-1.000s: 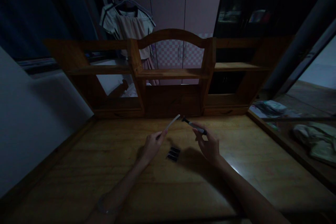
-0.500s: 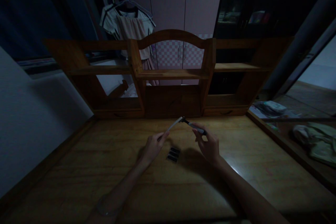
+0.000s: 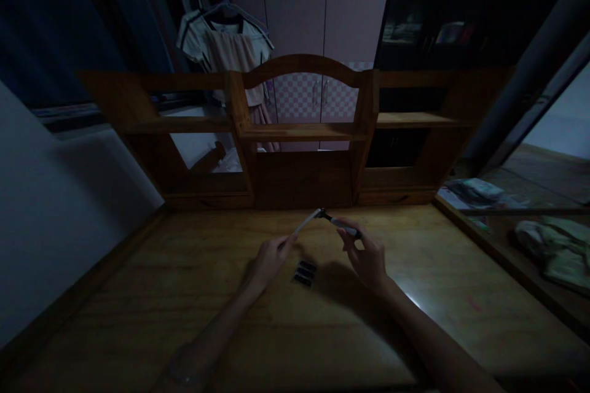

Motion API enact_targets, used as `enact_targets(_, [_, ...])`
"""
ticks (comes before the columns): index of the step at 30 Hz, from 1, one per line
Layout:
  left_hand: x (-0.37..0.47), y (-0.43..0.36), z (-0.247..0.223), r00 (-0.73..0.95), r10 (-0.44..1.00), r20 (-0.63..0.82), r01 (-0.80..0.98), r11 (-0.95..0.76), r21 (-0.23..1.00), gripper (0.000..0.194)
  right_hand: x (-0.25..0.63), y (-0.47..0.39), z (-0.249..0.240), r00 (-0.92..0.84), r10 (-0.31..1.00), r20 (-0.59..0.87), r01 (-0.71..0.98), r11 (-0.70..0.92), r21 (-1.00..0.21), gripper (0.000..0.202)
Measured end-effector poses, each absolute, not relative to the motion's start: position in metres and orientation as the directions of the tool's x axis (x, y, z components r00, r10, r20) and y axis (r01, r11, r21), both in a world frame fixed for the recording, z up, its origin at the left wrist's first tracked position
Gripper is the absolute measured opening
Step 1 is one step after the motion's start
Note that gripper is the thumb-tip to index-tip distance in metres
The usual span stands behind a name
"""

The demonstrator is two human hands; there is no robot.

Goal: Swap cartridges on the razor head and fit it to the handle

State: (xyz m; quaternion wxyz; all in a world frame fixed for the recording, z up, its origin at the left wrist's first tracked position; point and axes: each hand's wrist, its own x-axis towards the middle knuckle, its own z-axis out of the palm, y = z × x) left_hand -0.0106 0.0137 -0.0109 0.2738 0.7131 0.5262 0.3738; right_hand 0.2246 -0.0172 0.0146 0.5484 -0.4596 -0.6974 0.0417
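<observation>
Pinched in my left hand (image 3: 271,258) is a slim whitish stick (image 3: 306,221), slanting up to the right. My right hand (image 3: 366,252) grips the handle of a razor (image 3: 343,227), grey and black with a small dark head. The far end of the stick meets the razor head above the desk; in the dim light I cannot tell exactly how they touch. Below and between my hands, a small clear pack with several black pieces (image 3: 305,273) lies flat on the desk.
The wooden desk (image 3: 184,295) has a raised shelf unit (image 3: 302,131) along its back. Clothes on a hanger (image 3: 230,43) and a pink wardrobe (image 3: 295,6) stand behind. Past the right edge lie a plastic-wrapped bundle (image 3: 479,190) and pale green cloth (image 3: 562,249).
Both hands keep their grips, and stick and razor head stay together. The whole view has shifted very slightly; the pack lies where it was.
</observation>
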Motion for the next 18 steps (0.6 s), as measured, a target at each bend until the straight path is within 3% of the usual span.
enact_targets(18, [-0.011,0.005,0.002,0.107,0.962,0.249,0.544,-0.267,0.796,0.046,0.225,-0.017,0.018,0.074,0.699,0.711,0.607,0.534,-0.589,0.025])
